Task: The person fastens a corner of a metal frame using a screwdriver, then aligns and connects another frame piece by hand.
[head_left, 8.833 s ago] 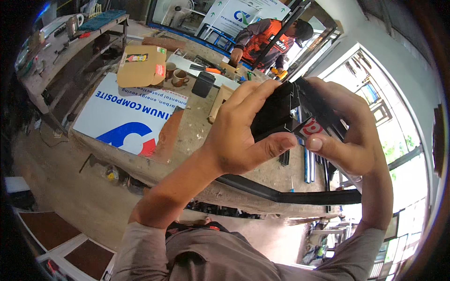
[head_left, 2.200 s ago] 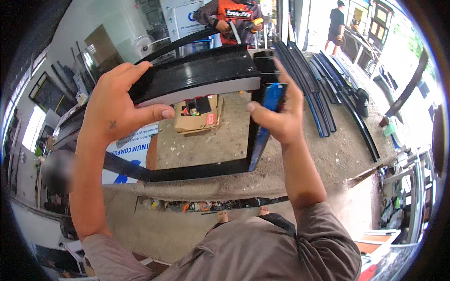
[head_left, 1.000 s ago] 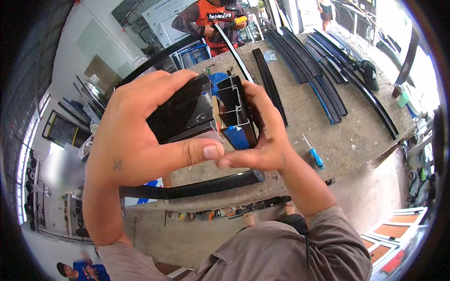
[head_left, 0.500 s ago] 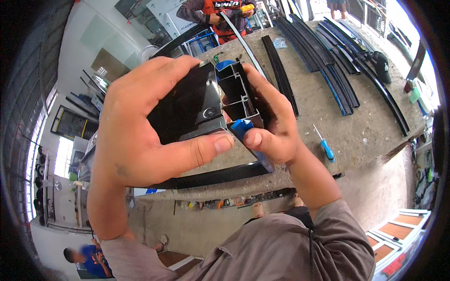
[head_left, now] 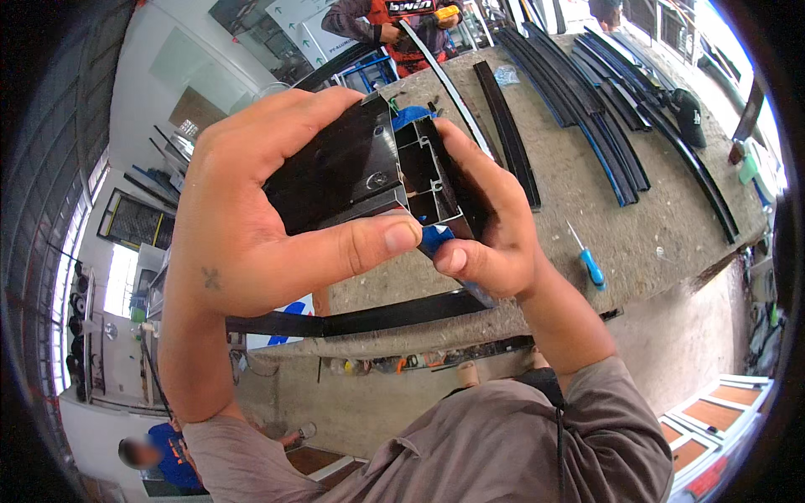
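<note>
Close to the camera I hold a black hollow profile (head_left: 352, 172), its cut end with open chambers facing me. My left hand (head_left: 251, 218) wraps over its top and side, thumb pressed along the lower edge. My right hand (head_left: 486, 226) grips the cut end from the right and also pinches a blue-handled tool (head_left: 436, 239) against it; the tool's dark shaft runs down and right below my fingers. The rest of the profile frame (head_left: 377, 314) hangs under my hands across the bench front.
A concrete-topped bench (head_left: 587, 210) lies below, with several long black profile strips (head_left: 587, 109) and a small blue-handled screwdriver (head_left: 587, 260). A person in an orange vest (head_left: 394, 21) works at its far end. Another person (head_left: 159, 453) stands at lower left.
The profile end has come closer to the camera and turned slightly, and my right fingers have shifted on the blue tool at the cut end.
</note>
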